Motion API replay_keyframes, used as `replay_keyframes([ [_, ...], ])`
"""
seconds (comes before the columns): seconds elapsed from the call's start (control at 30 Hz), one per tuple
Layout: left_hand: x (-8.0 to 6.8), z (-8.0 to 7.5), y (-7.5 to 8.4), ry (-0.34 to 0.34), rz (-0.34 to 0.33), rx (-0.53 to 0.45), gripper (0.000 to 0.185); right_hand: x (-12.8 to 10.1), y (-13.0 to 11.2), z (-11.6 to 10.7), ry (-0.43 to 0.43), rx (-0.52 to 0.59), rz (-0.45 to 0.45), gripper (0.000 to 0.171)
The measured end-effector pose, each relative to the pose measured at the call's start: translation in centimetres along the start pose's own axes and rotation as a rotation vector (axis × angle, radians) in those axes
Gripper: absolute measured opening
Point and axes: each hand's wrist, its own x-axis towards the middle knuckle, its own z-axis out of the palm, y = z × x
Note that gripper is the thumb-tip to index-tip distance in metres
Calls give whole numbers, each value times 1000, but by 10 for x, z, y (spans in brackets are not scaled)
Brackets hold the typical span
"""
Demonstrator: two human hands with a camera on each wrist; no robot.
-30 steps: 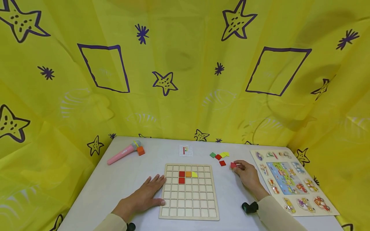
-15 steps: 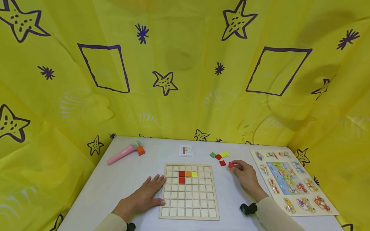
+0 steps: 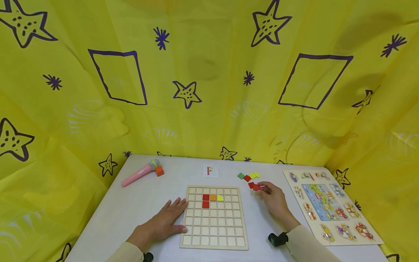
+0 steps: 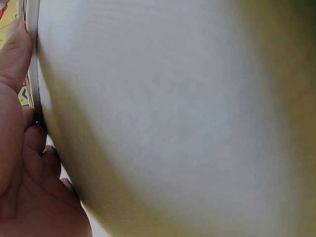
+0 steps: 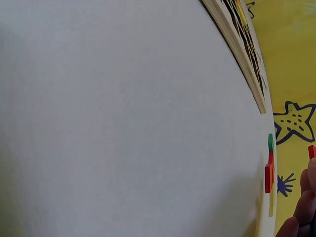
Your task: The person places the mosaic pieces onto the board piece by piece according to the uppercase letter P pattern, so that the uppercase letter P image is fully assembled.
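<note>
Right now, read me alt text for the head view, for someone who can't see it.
A right hand pinches a red tile near loose tiles, while the left hand rests at the edge of a grid holding four tiles. A card, microphone, block and puzzle lie on the table.

Left hand at the board
I see them touch at upper left; white tabletop fills the centre.

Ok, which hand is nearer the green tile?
Right. The right hand, pinching a red tile, is right of the green tile and nearer the person. The left hand is farther, at the left edge of the grid board.
</note>
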Motion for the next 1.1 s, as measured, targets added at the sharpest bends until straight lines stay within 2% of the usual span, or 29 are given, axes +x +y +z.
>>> replay_keyframes([
  [0.37, 1, 0, 1, -4, -14, -4, 98, -6, -11, 15, -6, 40, -23, 26],
  [0.63, -1, -2, 4, -4, -15, -3, 97, -12, -22, 28, -10, 90, -72, 25],
  [1.1, -1, -2, 4, -7, -9, -7, 97, -27, -39, 54, -57, 116, -44, 23],
])
